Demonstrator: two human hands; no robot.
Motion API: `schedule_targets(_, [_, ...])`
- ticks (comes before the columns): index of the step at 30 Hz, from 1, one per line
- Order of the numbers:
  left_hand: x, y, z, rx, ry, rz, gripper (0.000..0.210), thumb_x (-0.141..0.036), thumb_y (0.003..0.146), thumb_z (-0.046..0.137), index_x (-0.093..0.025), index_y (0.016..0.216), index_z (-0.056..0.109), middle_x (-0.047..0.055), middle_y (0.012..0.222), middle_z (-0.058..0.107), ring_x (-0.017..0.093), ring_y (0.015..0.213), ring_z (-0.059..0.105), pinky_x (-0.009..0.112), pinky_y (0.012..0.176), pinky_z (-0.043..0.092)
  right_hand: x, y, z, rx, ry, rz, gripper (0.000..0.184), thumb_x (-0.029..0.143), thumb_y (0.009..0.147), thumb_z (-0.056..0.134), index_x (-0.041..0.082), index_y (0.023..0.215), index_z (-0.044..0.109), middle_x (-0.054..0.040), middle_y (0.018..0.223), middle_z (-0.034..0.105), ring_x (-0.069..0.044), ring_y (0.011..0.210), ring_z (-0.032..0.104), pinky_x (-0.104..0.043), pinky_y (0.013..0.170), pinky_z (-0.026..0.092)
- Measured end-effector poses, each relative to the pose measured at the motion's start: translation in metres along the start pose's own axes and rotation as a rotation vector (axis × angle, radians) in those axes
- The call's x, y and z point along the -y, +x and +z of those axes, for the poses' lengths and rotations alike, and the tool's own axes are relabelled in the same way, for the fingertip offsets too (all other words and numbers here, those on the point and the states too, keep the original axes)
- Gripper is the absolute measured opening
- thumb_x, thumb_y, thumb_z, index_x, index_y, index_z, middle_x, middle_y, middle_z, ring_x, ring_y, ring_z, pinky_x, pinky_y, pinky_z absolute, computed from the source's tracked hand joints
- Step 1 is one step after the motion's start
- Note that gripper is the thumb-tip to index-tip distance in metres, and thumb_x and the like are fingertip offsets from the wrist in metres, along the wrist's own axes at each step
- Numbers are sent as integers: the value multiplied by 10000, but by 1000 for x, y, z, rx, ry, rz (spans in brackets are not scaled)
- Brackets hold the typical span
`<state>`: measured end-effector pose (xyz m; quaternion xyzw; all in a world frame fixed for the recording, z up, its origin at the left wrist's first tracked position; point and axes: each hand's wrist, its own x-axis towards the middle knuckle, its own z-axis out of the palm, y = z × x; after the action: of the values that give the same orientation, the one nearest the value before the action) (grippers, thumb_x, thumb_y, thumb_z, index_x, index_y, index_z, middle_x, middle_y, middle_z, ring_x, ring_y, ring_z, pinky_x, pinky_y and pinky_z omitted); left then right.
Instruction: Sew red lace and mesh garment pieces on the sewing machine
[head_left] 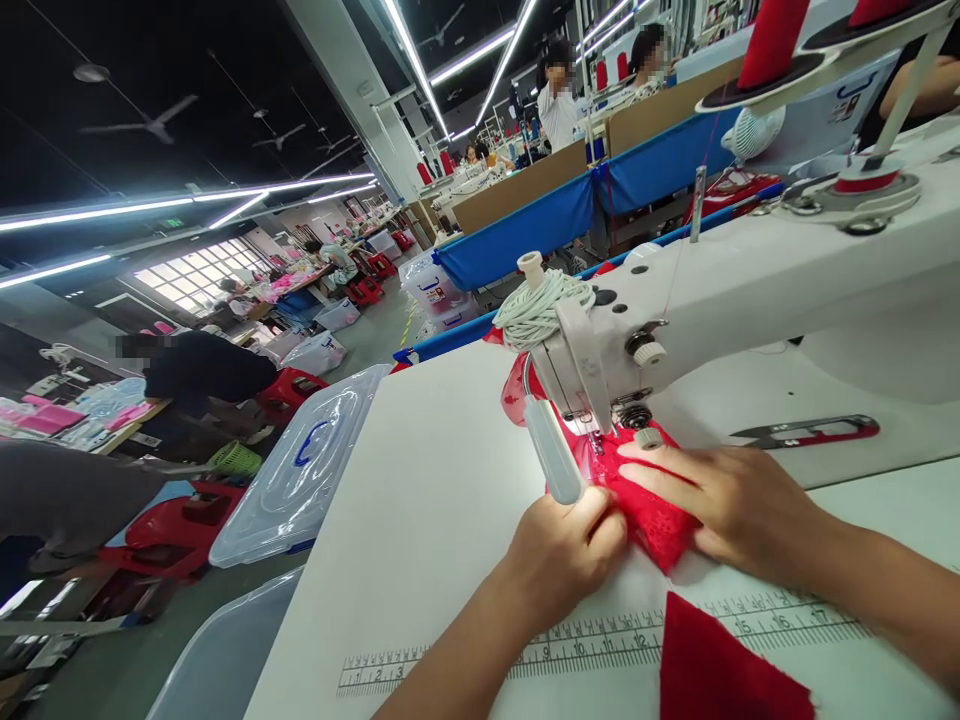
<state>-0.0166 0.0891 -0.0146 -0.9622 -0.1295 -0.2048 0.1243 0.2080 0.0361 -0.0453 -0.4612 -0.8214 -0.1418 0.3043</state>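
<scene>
Head view: left hand (568,550) curls, right hand (742,512) extends over fabric (651,512).

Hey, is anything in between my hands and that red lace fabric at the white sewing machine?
Nothing visible is: the right hand lies on the red lace fabric, and the left hand is at its left edge. A grey, elongated lamp hangs by the left hand; whether they touch is unclear.

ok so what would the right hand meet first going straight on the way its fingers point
Probably the presser foot, just ahead of the right hand across the red fabric, though depth there is hard to judge.
</scene>
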Motion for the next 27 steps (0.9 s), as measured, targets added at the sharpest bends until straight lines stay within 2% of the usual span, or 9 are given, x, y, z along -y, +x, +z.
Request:
schedule_targets(4, [3,5,-3,122,-443,-285,274,-129,1003,302,-187,936,561,101,1134,675,144,791,658,239,576,502,6,-1,3,-1,133,-15,395,-20,712,415,220,942,628,-4,846,716,-133,546,521,-288,524,330])
schedule_targets(6, [7,10,-8,191,-679,-497,244,-175,1017,294,-190,1016,538,74,972,704,137,678,649,251,596,528,7,1,6,-12,237,88,217,52,795,427,228,754,548,18,667,608,-128,519,462,-274,502,295])
schedule_targets(8, [14,15,-15,259,-796,-601,259,-172,1016,275,-181,1060,530,-8,675,641,133,528,603,251,566,525,6,3,9,-32,373,251,213,145,852,449,231,658,436,37,581,502,-117,492,425,-254,479,284])
schedule_targets(10, [19,19,-20,305,-842,-599,252,-125,971,317,-174,1091,534,-54,569,569,131,487,592,232,536,511,5,6,10,-26,489,382,253,195,859,456,235,629,358,50,544,453,-109,461,418,-240,464,300])
schedule_targets(12, [21,22,-21,311,-852,-595,247,-94,888,426,-188,1084,543,-50,643,597,123,534,604,217,538,498,4,7,11,-12,541,428,248,197,850,440,239,630,335,56,530,449,-109,443,443,-236,460,329])
schedule_targets(16, [14,25,-6,206,-738,-640,120,-167,802,600,-209,880,518,-18,775,579,155,706,577,263,660,504,4,9,8,-22,530,412,245,196,851,428,244,629,334,56,534,459,-113,441,469,-240,463,365])
schedule_targets(19, [12,28,6,156,-658,-645,160,-155,807,561,-216,723,440,-11,733,512,176,759,535,301,738,482,4,11,4,-42,507,388,199,184,843,452,247,657,425,43,577,529,-131,499,514,-254,502,406])
schedule_targets(23, [25,32,3,221,-685,-535,192,-106,828,489,-207,669,450,-20,688,503,145,702,510,254,698,451,2,12,0,-245,321,344,235,80,771,467,251,889,576,-27,878,690,-186,779,665,-299,678,517])
schedule_targets(27, [28,33,-5,281,-686,-469,182,-210,815,613,-204,681,490,-32,667,479,135,652,469,242,641,419,2,12,-2,-352,165,319,269,40,833,473,247,975,570,-31,893,698,-173,729,673,-285,634,524])
